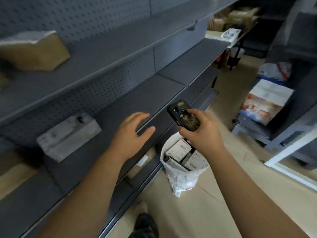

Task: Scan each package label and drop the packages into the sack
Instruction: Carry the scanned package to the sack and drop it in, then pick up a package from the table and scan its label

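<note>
Between packages — right hand [199,133] grips scanner [182,115] over sack [181,176] on the floor, left hand [132,134] empty, fingers spread above shelf's front edge [154,115]; next, likely grey package [68,134] further back.

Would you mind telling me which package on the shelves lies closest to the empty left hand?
The grey-white package, on the shelf just left of the open left hand. The brown package sits a shelf higher, farther away.

Grey shelves [120,54]: brown package [34,50] upper, white package [68,134] lower. Floor [197,212]: white sack [181,177].
</note>
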`<state>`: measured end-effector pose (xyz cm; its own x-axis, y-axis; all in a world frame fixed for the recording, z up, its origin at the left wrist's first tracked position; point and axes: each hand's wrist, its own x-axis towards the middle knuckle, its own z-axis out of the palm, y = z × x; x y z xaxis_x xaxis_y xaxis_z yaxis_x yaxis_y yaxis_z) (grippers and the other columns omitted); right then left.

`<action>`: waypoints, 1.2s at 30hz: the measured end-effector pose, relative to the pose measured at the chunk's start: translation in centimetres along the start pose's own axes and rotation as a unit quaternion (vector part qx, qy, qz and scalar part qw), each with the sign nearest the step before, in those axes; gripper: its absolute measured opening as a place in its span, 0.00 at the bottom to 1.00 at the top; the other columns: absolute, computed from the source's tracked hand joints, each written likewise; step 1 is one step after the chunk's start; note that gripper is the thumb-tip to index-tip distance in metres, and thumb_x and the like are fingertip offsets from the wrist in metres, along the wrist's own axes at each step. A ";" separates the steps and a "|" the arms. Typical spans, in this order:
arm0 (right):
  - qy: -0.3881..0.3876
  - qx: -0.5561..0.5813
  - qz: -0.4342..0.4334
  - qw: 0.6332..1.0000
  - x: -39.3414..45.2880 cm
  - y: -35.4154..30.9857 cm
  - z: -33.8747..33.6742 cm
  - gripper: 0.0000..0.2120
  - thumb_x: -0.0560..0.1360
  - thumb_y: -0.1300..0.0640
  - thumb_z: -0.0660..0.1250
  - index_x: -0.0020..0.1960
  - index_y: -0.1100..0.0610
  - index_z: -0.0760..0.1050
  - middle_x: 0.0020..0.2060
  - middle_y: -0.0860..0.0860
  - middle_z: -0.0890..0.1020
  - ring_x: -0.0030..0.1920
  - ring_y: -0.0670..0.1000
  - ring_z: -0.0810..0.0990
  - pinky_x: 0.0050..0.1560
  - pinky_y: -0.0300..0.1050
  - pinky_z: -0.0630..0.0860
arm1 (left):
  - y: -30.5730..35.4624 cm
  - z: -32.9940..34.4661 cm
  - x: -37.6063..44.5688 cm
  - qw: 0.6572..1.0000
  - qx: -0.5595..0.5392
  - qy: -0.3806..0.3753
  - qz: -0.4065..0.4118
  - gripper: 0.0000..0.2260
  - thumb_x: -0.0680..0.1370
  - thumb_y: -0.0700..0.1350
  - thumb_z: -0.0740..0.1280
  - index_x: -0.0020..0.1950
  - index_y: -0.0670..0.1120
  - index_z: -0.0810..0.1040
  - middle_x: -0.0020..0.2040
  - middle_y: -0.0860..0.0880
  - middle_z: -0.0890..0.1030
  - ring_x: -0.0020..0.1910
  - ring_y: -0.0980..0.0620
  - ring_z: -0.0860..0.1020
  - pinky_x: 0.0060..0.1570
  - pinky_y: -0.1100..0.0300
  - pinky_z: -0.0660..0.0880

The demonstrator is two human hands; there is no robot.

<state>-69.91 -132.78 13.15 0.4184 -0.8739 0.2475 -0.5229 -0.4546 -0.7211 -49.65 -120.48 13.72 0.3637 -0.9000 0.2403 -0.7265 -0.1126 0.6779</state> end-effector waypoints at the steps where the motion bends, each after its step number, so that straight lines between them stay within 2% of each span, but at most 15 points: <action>1: -0.017 0.007 -0.020 1.000 -0.8 -1.5 0.4 0.28 0.67 0.47 0.76 0.66 0.46 0.75 0.59 0.44 0.76 0.52 0.40 0.71 0.51 0.37 0.68 | 0.0 -1.7 -2.2 1.000 0.007 0.018 -0.015 0.19 0.78 0.51 0.69 0.68 0.48 0.76 0.65 0.56 0.73 0.65 0.60 0.70 0.66 0.67 0.65; 3: -0.047 0.025 -0.065 0.996 -2.4 -5.1 1.4 0.27 0.67 0.47 0.75 0.65 0.46 0.75 0.59 0.43 0.75 0.52 0.37 0.69 0.52 0.35 0.66 | -0.3 -5.2 -6.8 0.997 0.020 0.059 -0.049 0.20 0.78 0.53 0.68 0.69 0.50 0.75 0.65 0.59 0.72 0.65 0.61 0.69 0.68 0.64 0.64; 6: -0.083 0.055 -0.137 0.985 -5.8 -11.1 3.3 0.26 0.67 0.46 0.76 0.64 0.46 0.75 0.59 0.42 0.76 0.54 0.40 0.72 0.56 0.39 0.71 | -0.8 -10.5 -14.3 0.986 0.038 0.130 -0.101 0.21 0.77 0.58 0.66 0.69 0.53 0.74 0.67 0.60 0.72 0.67 0.62 0.68 0.69 0.63 0.64; 8: -0.109 0.077 -0.181 0.974 -8.5 -15.3 4.7 0.26 0.66 0.46 0.75 0.63 0.46 0.76 0.59 0.43 0.77 0.55 0.43 0.75 0.57 0.42 0.73 | -0.9 -13.9 -19.6 0.975 0.053 0.178 -0.120 0.22 0.76 0.59 0.66 0.68 0.53 0.75 0.67 0.59 0.72 0.67 0.62 0.68 0.67 0.69 0.62; 10: -0.135 0.100 -0.224 0.960 -11.9 -19.8 6.4 0.27 0.66 0.47 0.76 0.63 0.47 0.76 0.59 0.44 0.77 0.56 0.46 0.76 0.57 0.44 0.74 | -1.0 -17.5 -25.4 0.962 0.075 0.223 -0.140 0.21 0.77 0.55 0.67 0.68 0.50 0.76 0.64 0.59 0.73 0.63 0.64 0.69 0.63 0.76 0.61; 14: -0.185 0.140 -0.292 0.928 -21.1 -29.1 10.9 0.26 0.66 0.48 0.76 0.63 0.47 0.76 0.57 0.42 0.76 0.56 0.44 0.75 0.56 0.40 0.72 | -2.1 -24.7 -38.7 0.928 0.118 0.300 -0.187 0.20 0.78 0.56 0.69 0.67 0.49 0.77 0.63 0.57 0.75 0.63 0.60 0.71 0.65 0.63 0.67; 18: -0.245 0.182 -0.342 0.889 -32.7 -38.2 16.2 0.27 0.66 0.49 0.77 0.63 0.46 0.76 0.58 0.42 0.77 0.56 0.42 0.74 0.56 0.40 0.72 | -2.8 -31.8 -53.2 0.890 0.155 0.351 -0.246 0.19 0.78 0.53 0.69 0.67 0.49 0.76 0.62 0.58 0.74 0.62 0.60 0.71 0.64 0.61 0.67; 23: -0.331 0.213 -0.406 0.825 -47.2 -48.7 22.5 0.27 0.65 0.48 0.77 0.63 0.46 0.76 0.57 0.43 0.76 0.54 0.43 0.73 0.54 0.41 0.70 | -2.3 -38.3 -70.4 0.818 0.185 0.427 -0.339 0.20 0.77 0.52 0.70 0.68 0.49 0.76 0.65 0.56 0.75 0.63 0.64 0.70 0.65 0.62 0.68; 28: -0.418 0.223 -0.465 0.747 -60.3 -57.4 28.1 0.27 0.65 0.47 0.77 0.63 0.44 0.75 0.55 0.41 0.75 0.53 0.45 0.74 0.55 0.45 0.74 | -2.1 -42.2 -84.5 0.730 0.204 0.488 -0.434 0.22 0.77 0.57 0.67 0.69 0.51 0.75 0.67 0.53 0.76 0.67 0.54 0.71 0.69 0.51 0.69; 32: -0.475 0.229 -0.501 0.686 -69.7 -63.0 32.9 0.28 0.66 0.46 0.76 0.64 0.43 0.74 0.56 0.43 0.76 0.54 0.47 0.75 0.52 0.45 0.75 | -2.8 -44.7 -93.7 0.669 0.214 0.517 -0.489 0.23 0.77 0.57 0.66 0.69 0.50 0.74 0.68 0.54 0.75 0.66 0.56 0.71 0.67 0.53 0.69; 36: -0.501 0.267 -0.524 0.635 -78.6 -68.9 37.8 0.27 0.66 0.45 0.76 0.63 0.43 0.74 0.51 0.42 0.75 0.50 0.46 0.75 0.49 0.43 0.75 | -4.1 -48.4 -101.6 0.612 0.232 0.538 -0.532 0.20 0.77 0.55 0.69 0.68 0.51 0.75 0.67 0.55 0.76 0.64 0.57 0.72 0.66 0.53 0.71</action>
<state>-38.67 -26.29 18.96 0.7306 0.5309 0.4293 0.6474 -0.3390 -0.6827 -55.43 -8.21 20.18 0.7661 0.5562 0.3220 0.2576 -0.7248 0.6390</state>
